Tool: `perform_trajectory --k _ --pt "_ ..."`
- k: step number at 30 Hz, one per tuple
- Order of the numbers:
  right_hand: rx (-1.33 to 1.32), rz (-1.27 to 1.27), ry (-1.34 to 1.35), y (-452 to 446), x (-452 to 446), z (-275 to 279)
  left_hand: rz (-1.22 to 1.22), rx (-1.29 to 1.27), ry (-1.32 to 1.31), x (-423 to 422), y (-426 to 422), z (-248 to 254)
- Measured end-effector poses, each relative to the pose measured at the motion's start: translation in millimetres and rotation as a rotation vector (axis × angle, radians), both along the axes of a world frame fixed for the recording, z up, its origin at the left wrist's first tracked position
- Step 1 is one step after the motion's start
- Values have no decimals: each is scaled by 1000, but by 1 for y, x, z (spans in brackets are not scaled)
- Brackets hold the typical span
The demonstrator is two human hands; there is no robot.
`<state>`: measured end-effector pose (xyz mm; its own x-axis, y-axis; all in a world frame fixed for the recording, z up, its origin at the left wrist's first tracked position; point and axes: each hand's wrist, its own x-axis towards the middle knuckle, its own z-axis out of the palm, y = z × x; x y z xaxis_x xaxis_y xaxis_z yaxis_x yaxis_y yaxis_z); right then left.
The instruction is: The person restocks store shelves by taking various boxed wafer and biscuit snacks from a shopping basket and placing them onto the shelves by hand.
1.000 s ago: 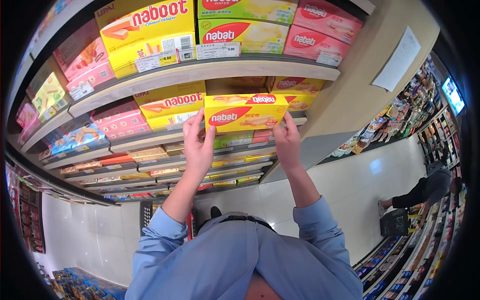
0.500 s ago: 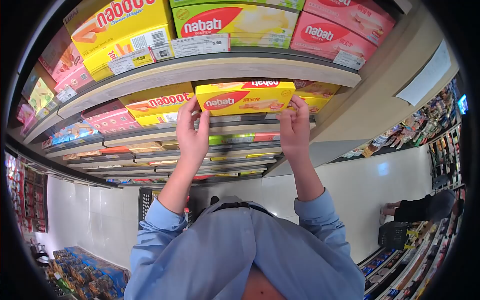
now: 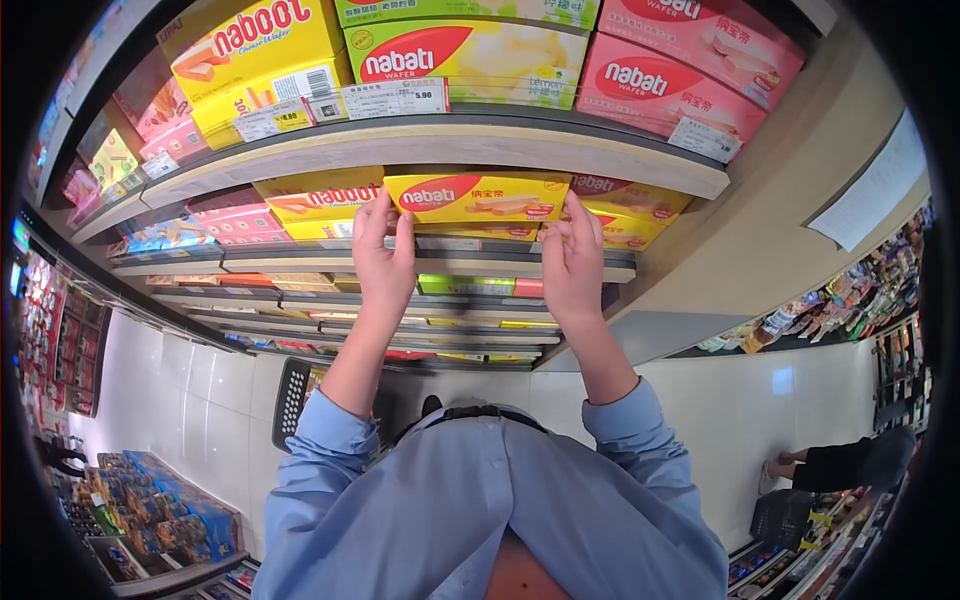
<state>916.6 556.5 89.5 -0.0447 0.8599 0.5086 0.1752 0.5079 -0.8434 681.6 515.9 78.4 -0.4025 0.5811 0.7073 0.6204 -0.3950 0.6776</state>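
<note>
A yellow Nabati wafer box point(image 3: 480, 198) lies level at the front of the second shelf, between a yellow Naboot box point(image 3: 325, 200) on its left and more yellow Nabati boxes point(image 3: 630, 205) on its right. My left hand point(image 3: 385, 255) grips its left end, thumb near the lower front corner and fingers at the side. At the right end, my right hand point(image 3: 575, 260) holds it with the fingertips. Under the box, part of another yellow box shows. The box's back side is hidden.
Above runs a shelf edge point(image 3: 430, 140) with price tags, green boxes point(image 3: 520, 60) and pink boxes point(image 3: 670, 75). A pillar point(image 3: 790, 170) stands right. Below left is a black basket point(image 3: 291, 405). Another person's legs point(image 3: 825, 468) and dark basket point(image 3: 780, 518) are at lower right.
Both hands have moved the yellow Nabati box forward, onto the second shelf. Its top face no longer shows. The right hand's fingers have closed in on its right end. The view has shifted.
</note>
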Motion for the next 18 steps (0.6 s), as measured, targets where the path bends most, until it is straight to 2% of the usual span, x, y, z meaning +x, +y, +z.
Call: perform_trajectory --k 6,12,18 --pt "7 12 -19 1 1 -2 76 1 5 4 1 6" --pt "160 28 -13 13 -2 -19 130 46 99 -2 5 8" --pt "71 33 37 14 -8 -18 137 65 123 -2 7 14"
